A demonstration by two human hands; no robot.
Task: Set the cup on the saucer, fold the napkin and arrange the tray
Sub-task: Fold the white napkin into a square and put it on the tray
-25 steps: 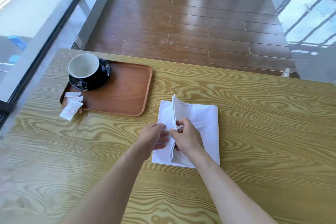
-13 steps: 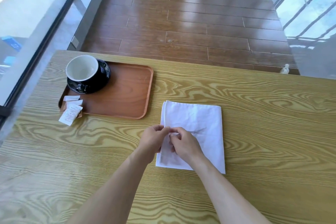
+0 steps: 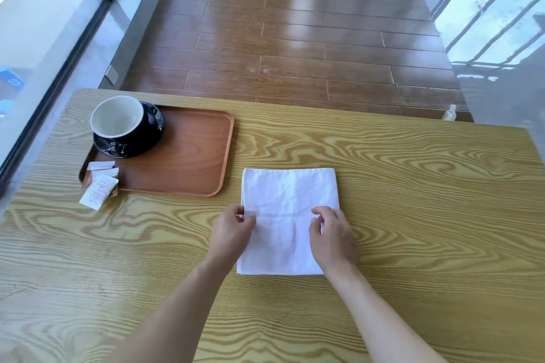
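White cloth lay at the centre of the head-camera view: a napkin (image 3: pixel 290 215) folded into a near-square, resting flat on a yellow-green wood-grain desk (image 3: pixel 413 200). The left hand (image 3: pixel 233 233) sat at the napkin's nine o'clock edge, its fingertips pinched narrowly on the cloth about halfway along that side. The right hand (image 3: pixel 331 237) sat at the three o'clock edge, fingers curled and pinching the cloth on that side, its palm covering the napkin's corner at about four o'clock. Both bare forearms reached in from the six o'clock side of the picture.

At ten o'clock from the napkin, a brown wooden tray (image 3: pixel 191 156) with rounded corners lay on the desk, near the napkin but apart from it. In the tray's far left corner stood a black cup (image 3: pixel 121 122) with a pale inside, upright on a glossy black saucer (image 3: pixel 147 141). A few small white paper packets (image 3: pixel 98 185) lay at the tray's near left corner, one hanging over the rim onto the desk.

Beyond the desk, at twelve o'clock, ran a dark brown plank floor (image 3: pixel 295 38) with bright reflections. Glass window panels with dark frames stood along the left side, and a pale reflective surface crossed by barred shadows lay at the right.
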